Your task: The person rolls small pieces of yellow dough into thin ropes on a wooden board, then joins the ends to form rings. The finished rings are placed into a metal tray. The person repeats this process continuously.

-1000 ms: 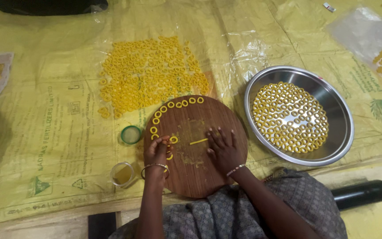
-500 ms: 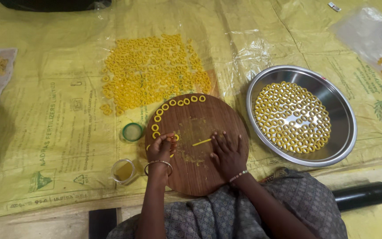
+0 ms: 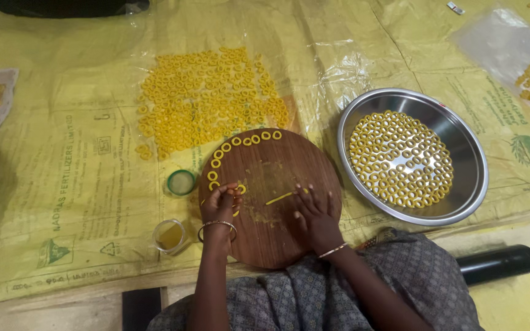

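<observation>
At centre frame, a round wooden board point(image 3: 277, 202) carries an arc of yellow dough rings point(image 3: 234, 147) along its upper-left edge. Left hand point(image 3: 221, 202) pinches a ring with fingers together; right hand point(image 3: 315, 216) lies flat, fingers spread, beside a thin dough strip point(image 3: 279, 198). Right of it, a steel pan point(image 3: 470, 159) holds more rings.

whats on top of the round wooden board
On the wooden board: a curved row of yellow rings, a thin dough strip, the left hand and right hand. Anything beneath the hands is hidden.
</observation>
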